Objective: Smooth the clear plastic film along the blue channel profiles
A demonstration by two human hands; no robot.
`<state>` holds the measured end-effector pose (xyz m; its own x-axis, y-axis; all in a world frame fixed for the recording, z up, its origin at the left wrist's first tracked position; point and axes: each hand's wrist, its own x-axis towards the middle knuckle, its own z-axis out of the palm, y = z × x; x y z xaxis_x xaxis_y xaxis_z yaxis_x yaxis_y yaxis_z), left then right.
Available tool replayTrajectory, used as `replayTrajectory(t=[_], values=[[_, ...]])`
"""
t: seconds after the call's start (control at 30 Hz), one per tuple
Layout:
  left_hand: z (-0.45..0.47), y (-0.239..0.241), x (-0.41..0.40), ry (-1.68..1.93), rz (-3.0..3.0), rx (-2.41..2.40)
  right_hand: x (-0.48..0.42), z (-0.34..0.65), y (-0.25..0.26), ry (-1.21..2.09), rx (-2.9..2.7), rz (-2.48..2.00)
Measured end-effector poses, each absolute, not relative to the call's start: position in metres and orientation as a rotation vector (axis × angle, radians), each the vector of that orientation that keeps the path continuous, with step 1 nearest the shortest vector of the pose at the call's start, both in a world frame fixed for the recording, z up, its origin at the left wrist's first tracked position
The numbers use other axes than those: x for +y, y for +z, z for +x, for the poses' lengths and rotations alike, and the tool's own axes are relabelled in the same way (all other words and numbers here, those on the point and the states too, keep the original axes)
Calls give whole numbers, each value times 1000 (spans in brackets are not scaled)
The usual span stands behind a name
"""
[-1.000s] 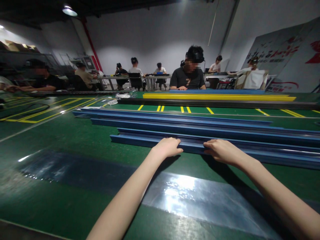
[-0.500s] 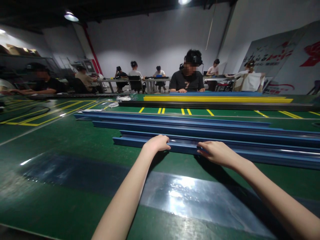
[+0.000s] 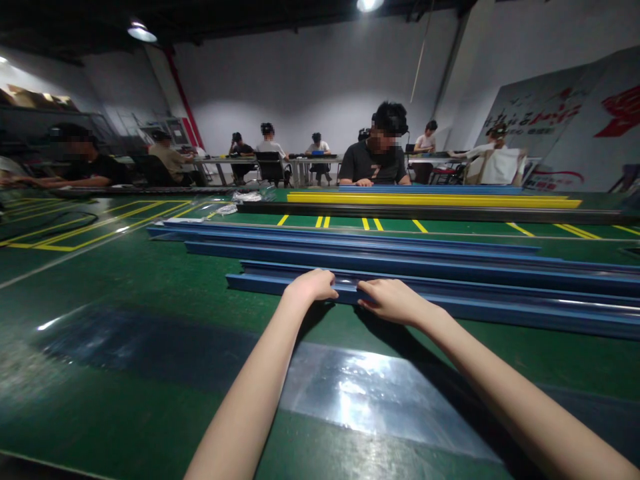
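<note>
Several long blue rails lie side by side across the green table. My left hand (image 3: 313,286) is curled over the near edge of the nearest blue rail (image 3: 500,309), close to its left end. Just to the right, my right hand (image 3: 387,300) grips the same rail with its fingers over the top. The two hands are almost touching. A clear plastic sheet (image 3: 370,393) lies flat on the table under my forearms.
A yellow rail (image 3: 430,199) and a dark rail (image 3: 425,211) lie further back. A person in a black shirt (image 3: 376,160) sits across the table. Other people work at tables behind and at the left. Yellow lines mark the green table (image 3: 125,280).
My right hand has slid left along the nearest blue rail, closing the gap to my left hand. The left hand moved a little left earlier and now stays put.
</note>
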<state>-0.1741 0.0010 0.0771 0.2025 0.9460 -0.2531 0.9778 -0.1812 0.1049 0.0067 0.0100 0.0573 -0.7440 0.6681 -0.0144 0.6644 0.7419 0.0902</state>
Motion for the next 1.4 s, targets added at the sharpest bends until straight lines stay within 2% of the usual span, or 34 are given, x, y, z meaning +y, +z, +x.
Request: replayTrajectory(t=[0.43, 0.7, 1.4], values=[[-180, 76, 3, -176, 2187, 1848, 24, -12, 42, 110, 3016, 1123], [-181, 72, 3, -205, 2171, 1978, 35, -3, 38, -133, 3095, 1009], [-166, 77, -3, -105, 2476, 2098, 33, 3, 44, -79, 3029, 1056]])
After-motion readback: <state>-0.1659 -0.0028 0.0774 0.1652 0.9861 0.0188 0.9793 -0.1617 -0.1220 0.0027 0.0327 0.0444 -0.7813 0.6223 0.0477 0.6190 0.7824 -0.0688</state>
